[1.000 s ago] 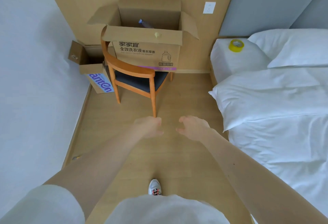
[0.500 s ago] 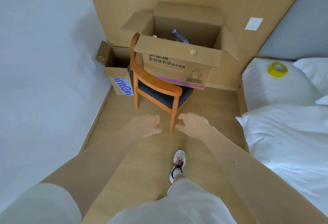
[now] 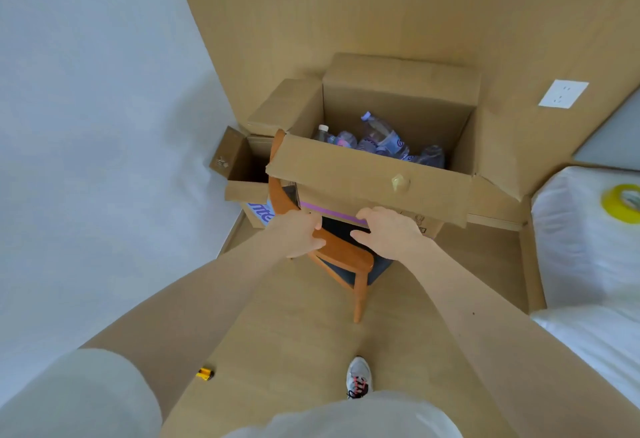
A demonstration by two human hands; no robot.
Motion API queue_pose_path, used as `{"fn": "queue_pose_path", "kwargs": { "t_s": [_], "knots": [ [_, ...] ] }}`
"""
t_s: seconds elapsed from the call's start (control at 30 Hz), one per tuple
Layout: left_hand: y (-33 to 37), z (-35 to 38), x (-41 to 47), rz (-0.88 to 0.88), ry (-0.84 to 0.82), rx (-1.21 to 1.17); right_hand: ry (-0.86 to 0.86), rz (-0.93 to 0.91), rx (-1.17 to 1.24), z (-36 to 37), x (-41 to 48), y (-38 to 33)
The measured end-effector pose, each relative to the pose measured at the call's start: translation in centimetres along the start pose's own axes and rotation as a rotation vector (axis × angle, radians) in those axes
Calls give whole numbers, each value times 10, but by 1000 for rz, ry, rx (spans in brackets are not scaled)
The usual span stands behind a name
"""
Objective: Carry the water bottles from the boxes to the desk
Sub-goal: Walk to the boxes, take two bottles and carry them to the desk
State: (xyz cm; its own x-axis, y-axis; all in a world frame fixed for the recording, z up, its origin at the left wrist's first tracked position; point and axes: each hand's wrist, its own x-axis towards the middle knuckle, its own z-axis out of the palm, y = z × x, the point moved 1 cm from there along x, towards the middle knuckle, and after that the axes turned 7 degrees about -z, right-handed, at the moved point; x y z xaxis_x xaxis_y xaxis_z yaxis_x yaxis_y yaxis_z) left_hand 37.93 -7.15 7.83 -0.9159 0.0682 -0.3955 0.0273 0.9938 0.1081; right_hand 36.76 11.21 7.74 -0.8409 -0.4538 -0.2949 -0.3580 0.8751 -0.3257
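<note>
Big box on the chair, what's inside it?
Several clear bottles with purple labels lie piled in the box, one white-capped. The near flap hides the front of the pile and the box's bottom.

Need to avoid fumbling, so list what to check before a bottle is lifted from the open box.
1. Large cardboard box flaps open: ok.
2. Water bottles reachable inside: ok, several lie in view.
3. Left hand and right hand free: ok, neither holds a bottle.
4. Box steady on wooden chair: cannot tell, seat mostly hidden.
5. Floor clear underfoot: not ok, small yellow object lies left of the shoe.
6. Route to desk: cannot tell, no desk in view.
</note>
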Motion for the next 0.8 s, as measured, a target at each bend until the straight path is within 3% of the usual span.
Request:
{"fn": "queue_pose_path", "kwargs": {
  "t_s": [0.37, 0.8],
  "knots": [
    [45, -69, 91, 69, 160, 52, 164, 33, 79, -62, 54, 65],
    [64, -106, 212, 141, 321, 3, 356, 216, 136, -90, 131, 114]
  ]
}}
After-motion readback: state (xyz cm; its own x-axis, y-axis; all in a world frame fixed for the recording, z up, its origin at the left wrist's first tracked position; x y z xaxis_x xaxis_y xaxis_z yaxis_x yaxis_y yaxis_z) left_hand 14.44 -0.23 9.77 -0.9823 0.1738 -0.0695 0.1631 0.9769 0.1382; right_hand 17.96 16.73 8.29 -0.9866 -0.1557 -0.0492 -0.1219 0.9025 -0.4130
